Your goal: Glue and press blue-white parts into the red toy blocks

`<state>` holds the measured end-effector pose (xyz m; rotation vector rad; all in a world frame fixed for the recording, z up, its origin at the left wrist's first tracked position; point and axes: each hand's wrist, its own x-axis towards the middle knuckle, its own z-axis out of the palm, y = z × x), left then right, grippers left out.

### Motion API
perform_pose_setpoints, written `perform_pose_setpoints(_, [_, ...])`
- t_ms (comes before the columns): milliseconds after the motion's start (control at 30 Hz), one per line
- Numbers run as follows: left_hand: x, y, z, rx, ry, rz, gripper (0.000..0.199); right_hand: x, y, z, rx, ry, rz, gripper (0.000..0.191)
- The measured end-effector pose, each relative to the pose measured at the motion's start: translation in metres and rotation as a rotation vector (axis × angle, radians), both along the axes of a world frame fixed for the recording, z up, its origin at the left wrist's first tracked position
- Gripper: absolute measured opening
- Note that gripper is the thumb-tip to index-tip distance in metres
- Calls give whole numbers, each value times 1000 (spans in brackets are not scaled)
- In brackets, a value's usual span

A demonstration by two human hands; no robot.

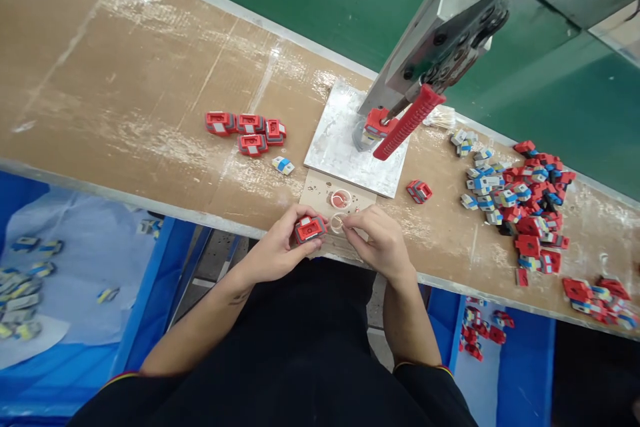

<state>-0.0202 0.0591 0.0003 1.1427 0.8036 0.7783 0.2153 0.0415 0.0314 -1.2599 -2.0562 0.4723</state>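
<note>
On the worn bench [125, 80], below the press [407, 121], left hand [280, 247] clamps a red housing [310, 228]; right hand [377, 240] pinches a clear ring [338, 221]: seat it squarely.

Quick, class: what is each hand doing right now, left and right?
Left hand: closed around a small red block.
Right hand: fingertips pinched on a small clear ring beside the block.

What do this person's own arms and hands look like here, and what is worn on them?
Both hands, the left hand and the right hand, are bare, with no gloves, and the forearms are uncovered. Short black sleeves end above the elbows, edged with a thin red and yellow trim. A faint dark mark shows on the left forearm.
</note>
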Motion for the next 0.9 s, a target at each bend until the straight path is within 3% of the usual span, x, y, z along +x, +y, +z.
perform_pose_setpoints(100, [-1, -1, -1, -2, 1, -6, 28, 3, -3, 3, -15, 63, 7, 16])
perform_pose_setpoints(167, [-2, -1, -1, 34, 20, -5, 29, 5, -8, 10, 30, 159, -79, 16])
perform_pose_setpoints(333, [-8, -2, 10, 326, 156, 28, 31, -6, -22, 29, 202, 452, -285, 13])
perform_pose_setpoints(533, [-7, 0, 25, 447, 178, -38, 33, -34, -21, 31, 152, 518, -120, 13])
perform_pose_setpoints(700, [-5, -2, 23, 442, 130, -21, 34, -39, -20, 27, 130, 508, -102, 15])
perform_pose_setpoints(900, [-6, -3, 20, 577, 142, -11, 36, -41, -19, 28, 119, 512, -76, 18])
